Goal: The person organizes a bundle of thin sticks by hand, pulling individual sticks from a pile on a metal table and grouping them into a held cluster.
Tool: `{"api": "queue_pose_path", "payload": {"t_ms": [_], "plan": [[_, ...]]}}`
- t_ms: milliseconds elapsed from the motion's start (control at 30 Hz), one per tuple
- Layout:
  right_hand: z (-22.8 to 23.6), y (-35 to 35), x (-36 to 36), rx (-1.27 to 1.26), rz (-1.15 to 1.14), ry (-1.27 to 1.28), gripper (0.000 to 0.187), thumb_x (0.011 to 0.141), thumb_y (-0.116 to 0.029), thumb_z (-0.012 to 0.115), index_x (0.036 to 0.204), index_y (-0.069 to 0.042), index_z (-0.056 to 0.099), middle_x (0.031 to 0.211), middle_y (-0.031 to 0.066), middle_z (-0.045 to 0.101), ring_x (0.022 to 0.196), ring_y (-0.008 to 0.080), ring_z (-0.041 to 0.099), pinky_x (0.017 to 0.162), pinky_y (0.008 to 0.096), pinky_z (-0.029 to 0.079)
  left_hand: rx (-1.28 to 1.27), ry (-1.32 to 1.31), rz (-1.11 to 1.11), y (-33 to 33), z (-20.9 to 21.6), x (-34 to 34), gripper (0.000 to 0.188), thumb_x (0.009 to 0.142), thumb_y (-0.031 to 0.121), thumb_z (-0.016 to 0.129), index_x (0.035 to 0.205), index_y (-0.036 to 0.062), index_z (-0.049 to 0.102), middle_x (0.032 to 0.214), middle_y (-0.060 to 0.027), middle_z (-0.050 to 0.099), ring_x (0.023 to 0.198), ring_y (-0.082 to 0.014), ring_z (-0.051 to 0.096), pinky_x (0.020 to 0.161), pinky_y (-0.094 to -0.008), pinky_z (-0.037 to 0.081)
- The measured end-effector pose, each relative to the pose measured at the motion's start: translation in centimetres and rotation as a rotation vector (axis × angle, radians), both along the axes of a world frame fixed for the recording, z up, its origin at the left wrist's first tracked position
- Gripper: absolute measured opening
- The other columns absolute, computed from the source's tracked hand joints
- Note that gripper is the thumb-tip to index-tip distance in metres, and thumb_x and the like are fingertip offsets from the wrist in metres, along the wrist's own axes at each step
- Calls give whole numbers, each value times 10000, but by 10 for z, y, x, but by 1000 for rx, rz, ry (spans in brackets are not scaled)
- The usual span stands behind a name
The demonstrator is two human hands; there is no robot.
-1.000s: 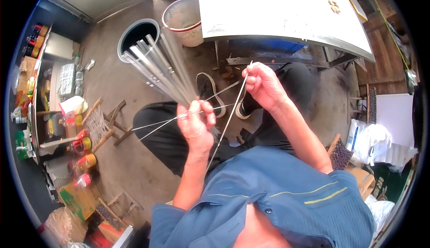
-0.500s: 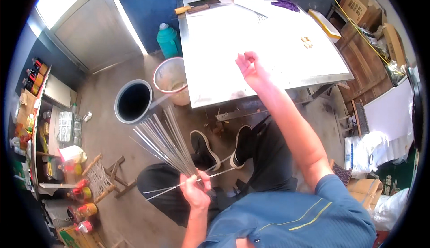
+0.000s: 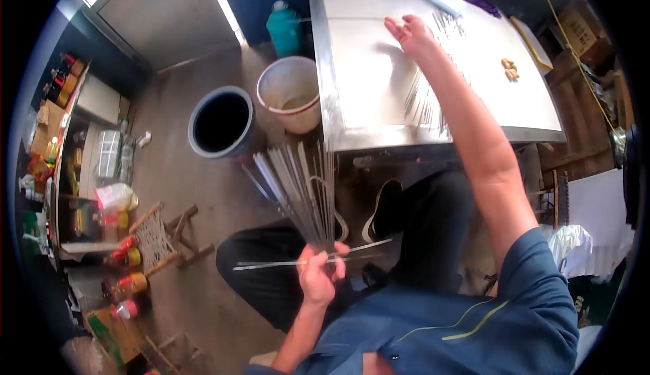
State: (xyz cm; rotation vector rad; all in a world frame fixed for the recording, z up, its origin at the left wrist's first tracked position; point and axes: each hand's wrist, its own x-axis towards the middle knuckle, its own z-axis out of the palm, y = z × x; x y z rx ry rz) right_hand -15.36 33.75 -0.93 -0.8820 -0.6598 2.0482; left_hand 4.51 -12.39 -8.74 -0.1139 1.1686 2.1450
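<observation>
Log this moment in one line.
left hand: holding fanned rod bundle | right hand: over white tabletop by a thin rod, grip unclear | more rods: on tabletop | dark bucket: beside pale bucket

Near a teal plastic flask (image 3: 284, 31) stands a pale, reddish-rimmed round bucket (image 3: 302, 119), just beside a grey-rimmed round tub (image 3: 215, 153) (nearly black inside); a woven-seated wooden stool (image 3: 152, 239) stands apart.

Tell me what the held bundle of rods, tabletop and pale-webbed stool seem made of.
Held bundle of rods: probably metal, smooth grey, from its glints, though plastic is possible.
Tabletop: perhaps smooth laminate, given its even white surface; its shiny grey rim looks metallic.
Pale-webbed stool: likely matte wood, going by its brown bars; the woven webbing resembles cord.
</observation>
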Motion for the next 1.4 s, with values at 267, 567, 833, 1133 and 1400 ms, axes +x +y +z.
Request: {"api": "queue_pose_path", "payload": {"t_ms": [267, 567, 833, 1133, 1400], "plan": [[1, -108, 110, 311, 676, 26, 132, 923, -152, 553, 938, -22, 567, 833, 61, 631, 681, 70, 614, 519, 179, 474, 55, 20, -28, 6, 2, 4, 206, 849, 56, 426, 991, -39, 540, 896, -216, 659, 454, -131, 502, 401, -212, 366], [-20, -229, 202, 430, 846, -248, 232, 878, -227, 649, 950, -8, 622, 828, 58, 653, 541, 52, 566, 440, 165, 409, -18, 36, -102, 2, 7, 34, 199, 880, 16, 431, 1045, 16, 542, 878, -168, 669, 444, -113, 489, 395, -202, 359], [-34, -235, 209, 373, 710, -152, 149, 864, -151, 669, 917, -18, 628, 744, 20, 623, 560, 61, 583, 446, 165, 423, -95, 48, -143, -2, 9, 56, 171, 895, 26, 443, 1044, 22, 528, 900, -156, 664, 470, -93, 491, 402, -197, 358], [-43, -230, 218, 279, 656, -92, 93, 864, -97, 654, 912, -20, 633, 752, 29, 635, 574, 63, 592, 455, 161, 436, -107, 39, -155, -1, 5, 59, 180, 906, 32, 448, 1070, 19, 521, 912, -156, 664, 481, -93, 496, 420, -197, 377], [-50, -226, 221, 196, 666, -85, 104, 872, -97, 639, 936, -15, 629, 795, 67, 658, 601, 91, 624, 463, 171, 460, -123, 24, -155, 0, 8, 57, 199, 903, 22, 437, 1084, 15, 517, 930, -168, 662, 488, -100, 505, 437, -208, 408]]}}
